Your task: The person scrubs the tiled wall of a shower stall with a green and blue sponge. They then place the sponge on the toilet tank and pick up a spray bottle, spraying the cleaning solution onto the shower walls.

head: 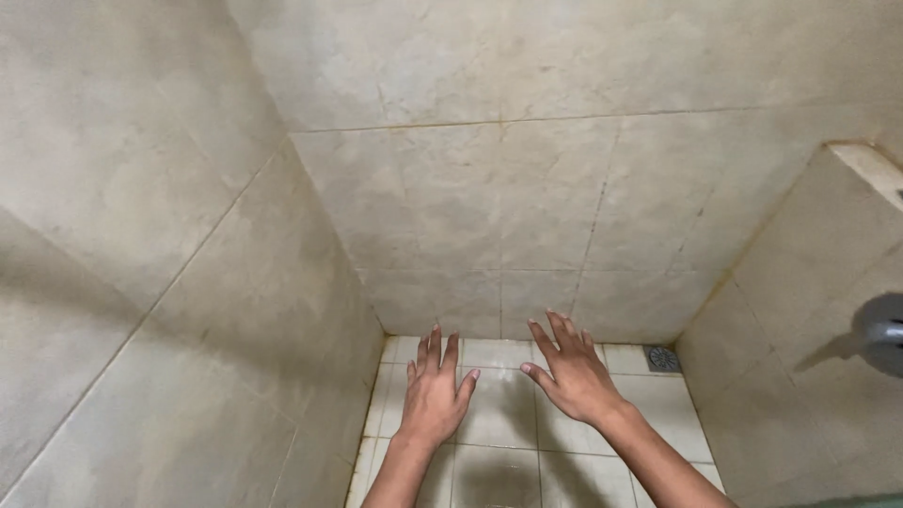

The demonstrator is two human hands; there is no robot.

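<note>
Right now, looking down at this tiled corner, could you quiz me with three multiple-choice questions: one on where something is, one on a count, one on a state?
1. Where is the floor drain?
A. by the left wall
B. in the far right corner of the floor
C. under the left hand

2. How many hands show?
A. one
B. two
C. three

3. How are the hands?
A. open with fingers spread
C. clenched in fists
B. gripping a brush

Answers:
1 B, the round metal grate sits where the back wall and the right ledge meet.
2 B, left hand and right hand.
3 A, both are empty, palms down.
</note>
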